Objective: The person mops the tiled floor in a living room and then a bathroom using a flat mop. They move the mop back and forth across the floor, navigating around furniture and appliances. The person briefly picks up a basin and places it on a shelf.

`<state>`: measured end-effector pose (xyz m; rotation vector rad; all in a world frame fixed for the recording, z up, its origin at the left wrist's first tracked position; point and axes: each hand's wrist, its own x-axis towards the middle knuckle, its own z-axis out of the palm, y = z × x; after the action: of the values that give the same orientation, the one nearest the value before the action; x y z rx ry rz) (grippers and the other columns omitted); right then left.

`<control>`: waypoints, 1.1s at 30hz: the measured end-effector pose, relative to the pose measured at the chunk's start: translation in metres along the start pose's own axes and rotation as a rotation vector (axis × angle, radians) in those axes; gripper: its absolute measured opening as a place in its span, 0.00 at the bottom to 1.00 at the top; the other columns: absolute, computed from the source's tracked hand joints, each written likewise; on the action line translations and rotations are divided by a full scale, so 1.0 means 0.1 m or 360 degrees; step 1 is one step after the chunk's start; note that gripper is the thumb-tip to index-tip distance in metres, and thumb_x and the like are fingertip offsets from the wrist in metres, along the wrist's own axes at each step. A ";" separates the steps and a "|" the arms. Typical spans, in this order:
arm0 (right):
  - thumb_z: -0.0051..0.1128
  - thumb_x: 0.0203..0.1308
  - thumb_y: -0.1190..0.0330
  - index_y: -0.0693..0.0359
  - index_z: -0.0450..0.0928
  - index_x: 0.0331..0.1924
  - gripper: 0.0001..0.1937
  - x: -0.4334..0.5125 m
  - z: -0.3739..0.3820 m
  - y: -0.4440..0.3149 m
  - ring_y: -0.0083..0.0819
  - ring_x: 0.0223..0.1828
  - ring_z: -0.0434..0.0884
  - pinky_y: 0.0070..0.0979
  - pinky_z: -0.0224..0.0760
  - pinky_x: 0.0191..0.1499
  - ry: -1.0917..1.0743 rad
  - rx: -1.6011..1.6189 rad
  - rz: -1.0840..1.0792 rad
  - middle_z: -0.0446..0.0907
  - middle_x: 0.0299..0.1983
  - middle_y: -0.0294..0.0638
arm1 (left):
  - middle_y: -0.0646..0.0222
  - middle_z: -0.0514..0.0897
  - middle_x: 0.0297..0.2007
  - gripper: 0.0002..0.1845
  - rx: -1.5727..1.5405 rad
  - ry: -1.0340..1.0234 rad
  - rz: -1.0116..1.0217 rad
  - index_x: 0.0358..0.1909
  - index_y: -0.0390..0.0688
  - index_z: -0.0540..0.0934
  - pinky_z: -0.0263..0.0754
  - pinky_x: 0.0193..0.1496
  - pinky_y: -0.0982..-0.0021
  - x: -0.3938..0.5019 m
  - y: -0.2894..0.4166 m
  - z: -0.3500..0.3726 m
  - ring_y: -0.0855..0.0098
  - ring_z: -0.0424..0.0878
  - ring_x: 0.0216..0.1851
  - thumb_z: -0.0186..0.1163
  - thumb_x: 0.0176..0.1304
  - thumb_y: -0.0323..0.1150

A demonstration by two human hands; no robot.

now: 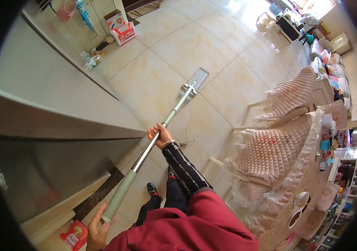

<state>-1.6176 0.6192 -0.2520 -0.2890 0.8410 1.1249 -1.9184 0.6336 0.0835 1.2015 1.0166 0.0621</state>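
A flat mop with a pale green and silver pole [147, 149] slants across the view from lower left to upper middle. My right hand [161, 135] is closed around the metal section of the pole, below a black patterned sleeve. At the near end, my left hand [98, 229] is around the butt of the thick green grip [120, 191], its fingers slightly blurred. The grey rectangular mop head [199, 78] lies on the tiled floor [165, 62]. Dark crumbs of dirt [184, 143] are on the tiles right of my right wrist.
A tall grey refrigerator [56, 84] stands close on the left. Chairs with pink quilted covers [269, 153] and a cloth-draped table [304, 175] flank the right side. Gift boxes [123, 33] and plastic bags [92, 59] sit by the cabinet. A red packet [74, 235] lies at lower left.
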 end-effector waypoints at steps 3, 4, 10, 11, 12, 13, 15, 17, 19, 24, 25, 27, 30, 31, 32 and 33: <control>0.46 0.57 0.68 0.64 0.63 0.28 0.09 0.19 -0.01 0.14 0.35 0.25 0.73 0.34 0.75 0.31 -0.0045 -0.0340 0.0199 0.69 0.22 0.44 | 0.51 0.72 0.42 0.31 0.0001 -0.0075 -0.0429 0.60 0.33 0.49 0.72 0.27 0.74 0.33 -0.06 0.17 0.68 0.77 0.32 0.47 0.54 0.24; 0.46 0.56 0.69 0.64 0.63 0.28 0.08 0.21 -0.04 0.17 0.35 0.23 0.73 0.33 0.74 0.28 0.0062 -0.0422 0.0246 0.69 0.21 0.43 | 0.52 0.74 0.39 0.29 0.0076 -0.0149 -0.0532 0.58 0.33 0.52 0.71 0.24 0.76 0.47 -0.09 0.22 0.71 0.76 0.27 0.47 0.54 0.23; 0.46 0.55 0.71 0.63 0.66 0.20 0.10 0.60 0.02 -0.64 0.27 0.12 0.68 0.24 0.64 0.19 -0.0094 -0.0950 -0.0069 0.68 0.13 0.37 | 0.64 0.72 0.21 0.26 -0.0724 -0.0443 -0.0920 0.56 0.41 0.53 0.62 0.14 0.76 1.35 -0.39 0.95 0.79 0.63 0.09 0.50 0.56 0.23; 0.47 0.55 0.70 0.64 0.67 0.20 0.10 0.71 0.09 -0.87 0.26 0.12 0.67 0.23 0.64 0.18 -0.0150 -0.0980 -0.0212 0.68 0.13 0.38 | 0.66 0.70 0.19 0.24 -0.0785 -0.0502 -0.0900 0.54 0.42 0.54 0.61 0.14 0.75 1.59 -0.43 1.11 0.79 0.62 0.08 0.50 0.56 0.23; 0.47 0.55 0.71 0.66 0.68 0.21 0.10 0.81 0.15 -1.08 0.26 0.12 0.68 0.22 0.64 0.18 -0.0008 -0.1182 -0.0417 0.68 0.13 0.38 | 0.68 0.69 0.18 0.23 -0.0679 -0.0563 -0.0839 0.52 0.41 0.56 0.61 0.14 0.76 1.85 -0.46 1.28 0.80 0.62 0.09 0.51 0.55 0.24; 0.48 0.55 0.71 0.68 0.68 0.22 0.10 0.90 0.23 -1.30 0.26 0.12 0.68 0.21 0.64 0.17 0.0142 -0.1426 -0.0618 0.69 0.13 0.38 | 0.69 0.68 0.17 0.22 -0.0577 -0.0627 -0.0772 0.50 0.41 0.57 0.60 0.13 0.77 2.11 -0.49 1.45 0.80 0.63 0.10 0.52 0.54 0.24; 0.50 0.54 0.71 0.70 0.69 0.22 0.10 1.04 0.35 -1.72 0.26 0.13 0.70 0.21 0.66 0.16 0.0277 -0.1199 -0.0798 0.70 0.14 0.40 | 0.70 0.68 0.17 0.22 -0.0154 -0.0670 -0.0622 0.48 0.38 0.59 0.59 0.13 0.79 2.52 -0.52 1.78 0.80 0.65 0.11 0.54 0.51 0.25; 0.49 0.55 0.71 0.72 0.68 0.22 0.12 1.11 0.40 -2.10 0.27 0.14 0.72 0.21 0.68 0.16 0.0359 -0.1509 -0.1015 0.71 0.16 0.43 | 0.71 0.68 0.17 0.24 -0.0094 -0.0731 -0.0529 0.49 0.37 0.58 0.57 0.12 0.79 2.82 -0.53 2.01 0.81 0.64 0.10 0.54 0.50 0.25; 0.47 0.55 0.70 0.72 0.67 0.22 0.12 1.14 0.41 -2.37 0.29 0.12 0.73 0.23 0.68 0.13 0.0453 -0.1469 -0.1089 0.72 0.15 0.44 | 0.71 0.67 0.17 0.26 0.0000 -0.0781 -0.0496 0.50 0.36 0.57 0.55 0.11 0.79 3.02 -0.49 2.13 0.81 0.64 0.10 0.55 0.48 0.25; 0.44 0.56 0.70 0.75 0.65 0.27 0.12 0.94 0.25 -2.81 0.31 0.13 0.74 0.23 0.70 0.14 0.0615 -0.1408 -0.1210 0.72 0.17 0.48 | 0.71 0.68 0.16 0.30 0.0305 -0.0954 -0.0558 0.52 0.34 0.55 0.55 0.11 0.80 3.25 -0.36 2.18 0.81 0.65 0.11 0.55 0.48 0.27; 0.43 0.56 0.70 0.76 0.65 0.28 0.12 0.84 0.18 -2.85 0.31 0.14 0.73 0.23 0.70 0.15 0.0594 -0.1440 -0.1175 0.72 0.20 0.48 | 0.71 0.68 0.16 0.30 0.0378 -0.0990 -0.0583 0.53 0.33 0.55 0.55 0.11 0.80 3.25 -0.35 2.16 0.81 0.65 0.11 0.55 0.48 0.27; 0.41 0.54 0.72 0.75 0.64 0.27 0.10 0.65 0.02 -2.83 0.32 0.14 0.73 0.24 0.70 0.14 0.0655 -0.1377 -0.1269 0.71 0.20 0.49 | 0.72 0.68 0.15 0.29 0.0439 -0.1065 -0.0607 0.53 0.34 0.56 0.56 0.12 0.80 3.21 -0.37 2.11 0.81 0.65 0.11 0.55 0.48 0.28; 0.41 0.51 0.73 0.72 0.63 0.26 0.08 0.34 -0.28 -2.72 0.34 0.12 0.73 0.27 0.69 0.12 0.0852 -0.1549 -0.1284 0.70 0.17 0.47 | 0.69 0.70 0.19 0.27 0.0588 -0.1104 -0.0576 0.50 0.35 0.58 0.61 0.14 0.78 2.97 -0.48 1.98 0.79 0.67 0.12 0.53 0.47 0.27; 0.41 0.51 0.73 0.71 0.64 0.25 0.07 0.25 -0.41 -2.66 0.35 0.13 0.75 0.28 0.69 0.12 0.0934 -0.1750 -0.1298 0.70 0.16 0.46 | 0.68 0.71 0.21 0.26 0.0632 -0.1117 -0.0580 0.49 0.35 0.59 0.63 0.15 0.77 2.86 -0.52 1.93 0.79 0.68 0.13 0.53 0.46 0.27; 0.42 0.50 0.73 0.71 0.64 0.25 0.07 0.19 -0.52 -2.61 0.35 0.13 0.75 0.28 0.69 0.12 0.0988 -0.1722 -0.1225 0.71 0.16 0.45 | 0.68 0.71 0.23 0.26 0.0637 -0.1134 -0.0558 0.50 0.35 0.59 0.65 0.16 0.76 2.74 -0.57 1.85 0.78 0.68 0.14 0.52 0.47 0.28; 0.42 0.50 0.73 0.71 0.65 0.26 0.07 0.12 -0.65 -2.57 0.34 0.14 0.75 0.28 0.69 0.12 0.1043 -0.1723 -0.1170 0.71 0.16 0.44 | 0.68 0.70 0.21 0.27 0.0670 -0.1136 -0.0545 0.51 0.36 0.58 0.64 0.15 0.77 2.60 -0.62 1.77 0.78 0.68 0.13 0.53 0.47 0.28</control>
<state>-1.4182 0.4774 -0.3548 -1.7843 0.5035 0.6653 -1.6759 0.6161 -0.1254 1.2633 0.5908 -0.8305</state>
